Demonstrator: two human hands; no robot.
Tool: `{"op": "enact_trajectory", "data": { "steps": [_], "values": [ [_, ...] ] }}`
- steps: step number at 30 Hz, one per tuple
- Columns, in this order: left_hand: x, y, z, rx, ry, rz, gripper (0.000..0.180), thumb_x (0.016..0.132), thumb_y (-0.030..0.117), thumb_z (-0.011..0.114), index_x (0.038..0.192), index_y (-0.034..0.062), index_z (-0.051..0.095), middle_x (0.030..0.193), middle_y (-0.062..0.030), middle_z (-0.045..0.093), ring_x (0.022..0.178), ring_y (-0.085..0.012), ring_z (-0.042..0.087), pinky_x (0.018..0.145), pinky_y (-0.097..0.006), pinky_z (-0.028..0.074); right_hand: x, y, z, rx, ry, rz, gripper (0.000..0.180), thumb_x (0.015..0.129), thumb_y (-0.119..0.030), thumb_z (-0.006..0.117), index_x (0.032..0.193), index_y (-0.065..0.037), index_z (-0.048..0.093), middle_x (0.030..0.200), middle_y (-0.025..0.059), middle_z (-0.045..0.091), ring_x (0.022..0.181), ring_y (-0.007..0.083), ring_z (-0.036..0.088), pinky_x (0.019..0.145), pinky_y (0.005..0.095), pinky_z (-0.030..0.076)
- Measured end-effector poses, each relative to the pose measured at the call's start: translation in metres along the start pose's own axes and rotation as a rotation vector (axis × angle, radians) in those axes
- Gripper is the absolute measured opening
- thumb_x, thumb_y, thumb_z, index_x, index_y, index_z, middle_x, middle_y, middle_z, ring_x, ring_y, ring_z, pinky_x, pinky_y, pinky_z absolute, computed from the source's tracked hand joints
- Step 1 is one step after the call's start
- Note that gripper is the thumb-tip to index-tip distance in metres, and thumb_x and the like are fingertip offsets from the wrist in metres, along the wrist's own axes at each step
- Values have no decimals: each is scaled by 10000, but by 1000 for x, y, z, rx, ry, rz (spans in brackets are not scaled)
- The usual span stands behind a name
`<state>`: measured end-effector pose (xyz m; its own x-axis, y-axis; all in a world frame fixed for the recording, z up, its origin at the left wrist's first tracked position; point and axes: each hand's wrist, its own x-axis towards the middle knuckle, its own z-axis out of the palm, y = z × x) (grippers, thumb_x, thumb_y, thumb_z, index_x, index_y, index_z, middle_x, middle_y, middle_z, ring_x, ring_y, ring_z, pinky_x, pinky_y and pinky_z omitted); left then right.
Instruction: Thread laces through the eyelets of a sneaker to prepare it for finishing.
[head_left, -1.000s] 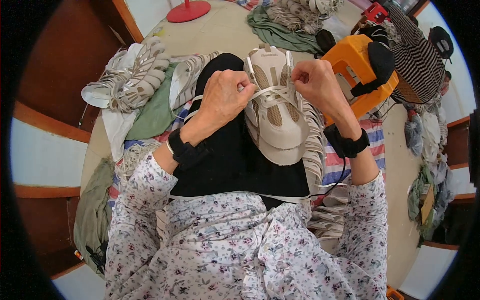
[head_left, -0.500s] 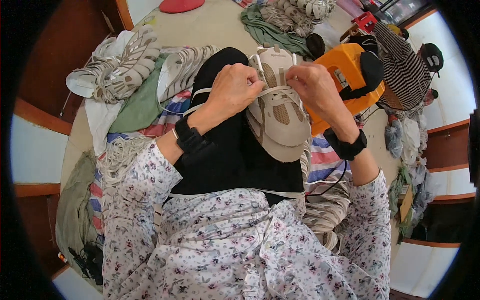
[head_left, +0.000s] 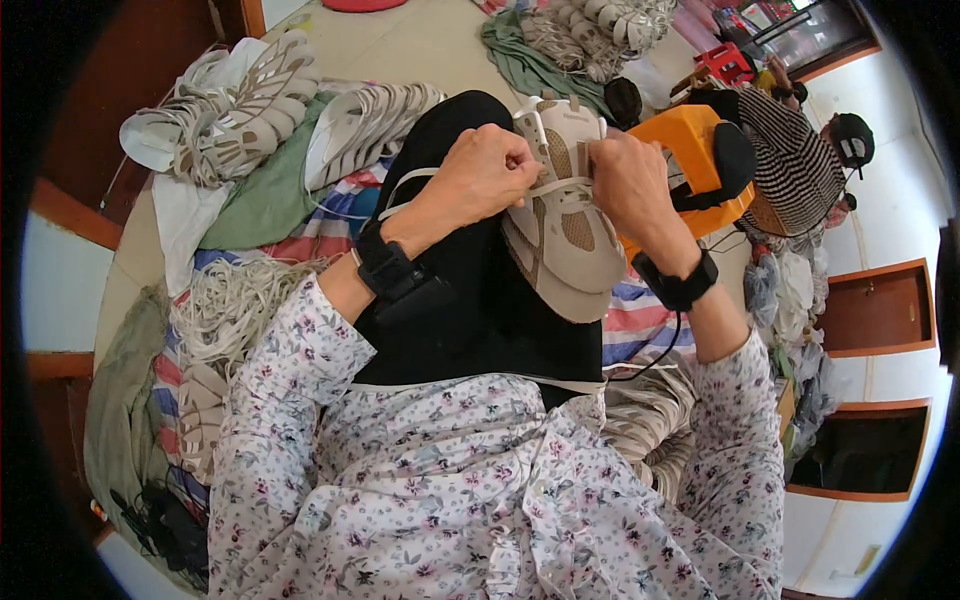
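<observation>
A beige shoe upper with mesh panels lies over the black cloth on my lap, its toe toward me. Across its tongue, a pale shoelace runs through the eyelets. My left hand is closed at the left eyelet edge, thumb and fingers pinched on the lace. On the opposite edge my right hand is also closed round the lace, knuckles up. The fingertips of both hands are partly hidden, as are the lace ends.
Stacked shoe uppers and a heap of pale laces lie to my left on striped sheeting. More uppers rest by my right hip. An orange plastic stool stands beyond my right hand. A person in a striped top sits farther right.
My right hand has moved slightly right and down along the shoe upper's edge. My left hand has shifted slightly right. The lace across the tongue looks flatter.
</observation>
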<state>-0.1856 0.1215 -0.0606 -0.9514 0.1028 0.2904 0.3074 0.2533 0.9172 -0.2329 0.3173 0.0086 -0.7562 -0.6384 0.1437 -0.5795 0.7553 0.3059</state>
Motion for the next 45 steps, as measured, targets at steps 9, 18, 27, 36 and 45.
{"op": "enact_trajectory", "data": {
  "steps": [9,18,27,36,45],
  "values": [
    [1,4,5,64,-37,-63,237,871,161,610,783,-52,666,638,-84,650,559,-123,631,545,-279,511,-5,-8,-20,1369,87,79,106,938,-66,548,880,22,559,677,28,521,637,89,532,559,269,437],
    [-5,6,23,339,164,149,157,836,106,617,798,-40,662,643,-167,640,555,-262,643,550,-358,498,0,5,4,1011,-80,-42,136,781,-38,629,901,19,657,685,49,570,652,121,508,600,291,440],
    [-14,9,9,309,45,31,180,882,99,592,843,-60,667,660,-143,653,555,-207,653,543,-327,510,9,-3,11,839,-20,-208,120,772,-43,633,864,35,637,685,100,562,651,178,529,614,312,453],
    [-7,10,5,260,-89,-128,223,923,114,561,863,-71,669,658,-86,646,555,-138,633,536,-276,510,-17,-30,14,309,264,-182,220,755,-1,641,951,-44,551,836,161,663,783,394,669,669,474,535],
    [59,47,11,-24,-395,87,276,915,135,622,1167,35,674,743,-44,631,555,-93,535,525,-243,447,-22,30,-50,751,553,-82,63,888,-25,578,896,16,531,676,187,561,609,358,577,568,379,462]
  ]
}}
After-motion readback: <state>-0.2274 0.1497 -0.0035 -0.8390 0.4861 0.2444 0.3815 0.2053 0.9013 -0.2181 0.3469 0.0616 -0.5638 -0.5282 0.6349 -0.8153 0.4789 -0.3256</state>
